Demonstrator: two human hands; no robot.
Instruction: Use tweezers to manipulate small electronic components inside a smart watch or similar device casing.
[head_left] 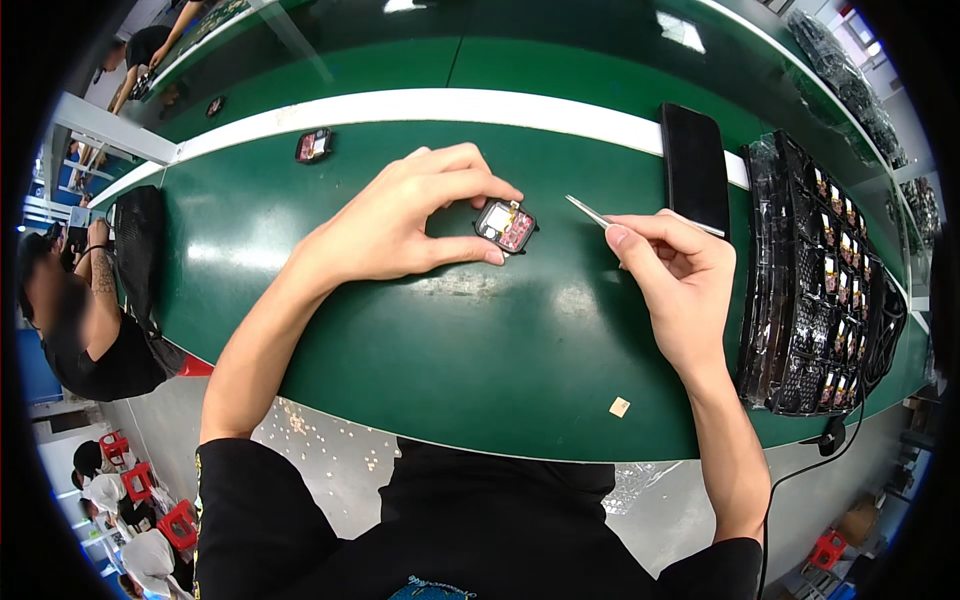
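My left hand [425,210] pinches a small open smartwatch body [507,227] between thumb and forefinger, against the green tabletop [450,350]. Inside its black case show a whitish block and a reddish circuit board. To the right, my right hand [675,265] grips metal tweezers [590,211], their tips pointing left toward the watch body but apart from it. A second open watch body [314,146] lies at the far left of the table, untouched.
A black phone [694,165] leans over the white rail [560,113] at the back right. Stacked black trays [815,290] with several watch parts stand at the right, beside a cable [800,470]. A small yellowish square [620,407] lies near the front edge. Another person [90,310] sits at the left.
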